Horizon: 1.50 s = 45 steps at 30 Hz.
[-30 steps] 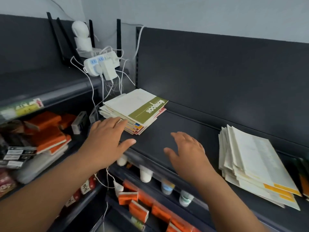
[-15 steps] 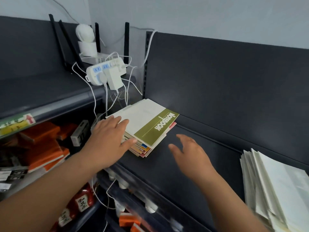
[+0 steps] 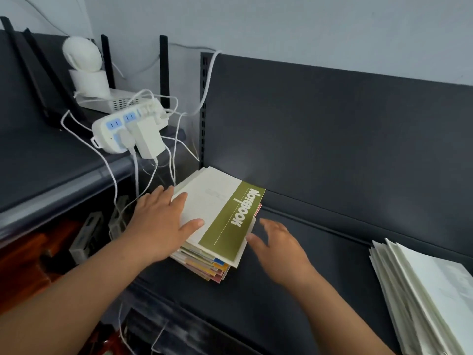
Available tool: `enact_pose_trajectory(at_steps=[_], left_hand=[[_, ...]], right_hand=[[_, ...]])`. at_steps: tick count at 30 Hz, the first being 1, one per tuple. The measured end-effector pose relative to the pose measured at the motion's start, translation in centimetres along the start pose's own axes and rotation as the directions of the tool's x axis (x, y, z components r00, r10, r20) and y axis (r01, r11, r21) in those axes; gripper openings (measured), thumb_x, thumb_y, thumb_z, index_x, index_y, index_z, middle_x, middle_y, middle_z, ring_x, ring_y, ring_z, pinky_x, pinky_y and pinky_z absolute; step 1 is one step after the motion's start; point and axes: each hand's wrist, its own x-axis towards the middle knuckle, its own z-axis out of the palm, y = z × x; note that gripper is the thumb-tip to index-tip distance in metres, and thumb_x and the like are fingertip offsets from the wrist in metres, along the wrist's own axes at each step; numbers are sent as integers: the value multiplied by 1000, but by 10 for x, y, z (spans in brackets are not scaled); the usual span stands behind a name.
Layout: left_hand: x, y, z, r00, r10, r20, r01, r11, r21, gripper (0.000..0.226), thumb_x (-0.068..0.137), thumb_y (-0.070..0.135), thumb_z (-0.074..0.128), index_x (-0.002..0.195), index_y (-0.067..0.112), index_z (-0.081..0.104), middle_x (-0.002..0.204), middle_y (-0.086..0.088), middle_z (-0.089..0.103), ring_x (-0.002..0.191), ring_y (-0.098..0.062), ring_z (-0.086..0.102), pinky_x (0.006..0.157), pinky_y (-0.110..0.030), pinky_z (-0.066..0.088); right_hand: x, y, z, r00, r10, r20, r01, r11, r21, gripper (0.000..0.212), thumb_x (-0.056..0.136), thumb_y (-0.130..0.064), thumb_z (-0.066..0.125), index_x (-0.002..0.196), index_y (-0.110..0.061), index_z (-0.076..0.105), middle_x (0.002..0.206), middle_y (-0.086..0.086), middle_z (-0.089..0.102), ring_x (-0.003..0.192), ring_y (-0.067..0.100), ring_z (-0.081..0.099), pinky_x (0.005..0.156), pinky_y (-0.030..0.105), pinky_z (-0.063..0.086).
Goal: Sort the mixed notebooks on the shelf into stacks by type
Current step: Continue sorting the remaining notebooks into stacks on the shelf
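A mixed stack of notebooks (image 3: 220, 219) lies at the left end of the dark shelf (image 3: 307, 265); its top one is cream with an olive band reading NOTEBOOK, and coloured spines show beneath. My left hand (image 3: 161, 224) rests flat on the stack's left side, thumb lying across the top cover. My right hand (image 3: 276, 244) is beside the stack's right edge with fingers spread, fingertips at the cover's lower right edge. A second stack of pale cream notebooks (image 3: 430, 298) sits fanned at the shelf's right end.
A white power strip (image 3: 128, 129) with plugs and dangling cables hangs just left of the stack, below a white camera (image 3: 82, 57) and router. The shelf's dark back panel (image 3: 332, 124) rises behind. Orange boxes (image 3: 23, 265) fill the lower left shelf.
Both hands moved forward: the left now lies on top of the mixed stack and the right has reached its right edge. The view shifted closer and left.
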Motion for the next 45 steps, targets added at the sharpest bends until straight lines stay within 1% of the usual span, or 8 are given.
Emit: enact_pose_trajectory(at_steps=[4,7,12,18,25,33,40,45], left_hand=[[15,-9,2,994,48,99,-49,999,7,86,86,74,17,154,21,10,162,-7,5,149,-25,-2,120,-43,1],[13,-8,0,985,130,114,-131,991,1,97,76,79,3,154,23,11,162,-7,5,149,-23,-7,120,-43,-4],[10,-17,0,962,272,37,-270,961,-60,126,49,83,-29,151,29,22,156,1,28,146,-17,14,120,-42,3],[31,-39,13,962,273,-33,-275,958,-82,132,49,82,-37,148,25,29,151,3,35,140,-16,28,116,-40,19],[33,-39,9,938,346,-17,-343,922,-180,123,54,87,-25,143,27,35,141,8,43,134,-14,33,115,-38,20],[29,-36,-10,924,366,-109,-378,833,-404,56,91,63,35,132,28,50,125,13,59,118,-10,50,101,-29,33],[40,-39,-6,947,312,-74,-309,828,-468,38,99,39,40,134,28,48,74,13,47,78,-9,49,74,-31,36],[35,-33,-10,958,286,-22,-252,801,-542,46,99,23,41,144,29,36,85,14,49,96,-14,56,88,-34,43]], right_hand=[[16,-14,6,995,95,-13,-95,994,52,48,101,-45,43,141,-18,43,143,1,47,128,18,46,92,26,38],[27,-17,14,974,227,0,-219,937,271,33,98,-47,48,120,-22,49,118,-3,59,106,15,58,91,33,50],[38,-3,18,890,397,224,-433,583,688,28,92,-27,66,114,-10,60,97,5,77,88,21,74,66,32,58],[41,1,23,852,453,264,-462,410,787,11,94,-8,59,104,-4,60,88,13,77,82,28,73,70,38,56],[38,-10,28,790,492,366,-512,200,836,27,91,-17,66,114,-4,61,95,16,76,84,34,74,67,42,59],[33,-11,28,800,489,348,-484,182,856,22,93,-4,60,115,-8,61,98,18,75,81,34,74,62,44,60],[22,-11,27,823,461,332,-438,145,887,25,94,0,56,116,-11,59,102,19,74,87,37,73,66,48,60],[13,-10,24,851,423,311,-375,76,924,31,93,3,53,117,-15,58,108,20,73,97,41,70,76,55,58]])
